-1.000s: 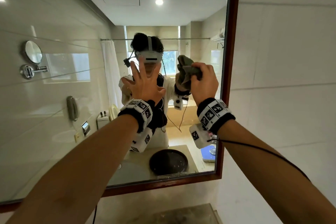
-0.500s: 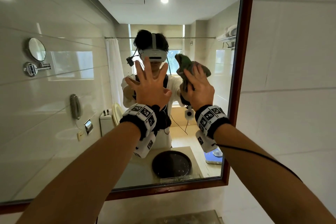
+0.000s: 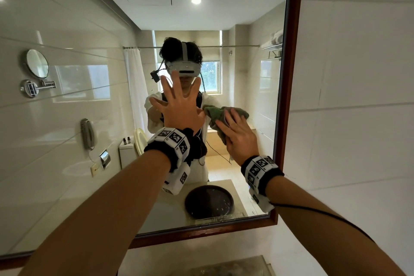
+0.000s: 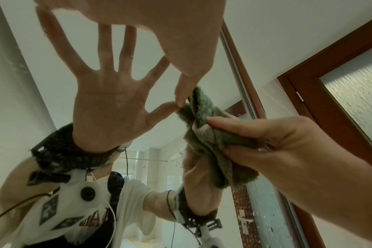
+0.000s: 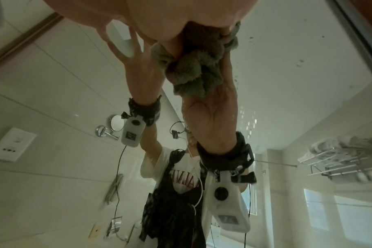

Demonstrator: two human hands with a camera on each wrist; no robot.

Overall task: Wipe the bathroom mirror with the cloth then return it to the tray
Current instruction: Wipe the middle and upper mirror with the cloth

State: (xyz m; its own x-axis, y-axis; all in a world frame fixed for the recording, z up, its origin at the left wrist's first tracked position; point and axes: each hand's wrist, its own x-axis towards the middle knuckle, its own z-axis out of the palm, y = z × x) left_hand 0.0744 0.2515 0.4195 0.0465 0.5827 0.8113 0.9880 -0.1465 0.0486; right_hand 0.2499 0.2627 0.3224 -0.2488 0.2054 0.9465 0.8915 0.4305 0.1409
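Now green cloth (image 3: 226, 114) bunched under gripping right hand (image 3: 240, 139), against mirror (image 3: 89, 119).

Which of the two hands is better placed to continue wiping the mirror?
The right hand. It already holds the bunched green cloth against the mirror. The left hand is spread flat on the glass and holds nothing.

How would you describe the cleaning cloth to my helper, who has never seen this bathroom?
Start at the big wood-framed mirror. Against its glass, right of the spread left hand, the right hand holds a bunched cloth. It is the only fuzzy green thing there.
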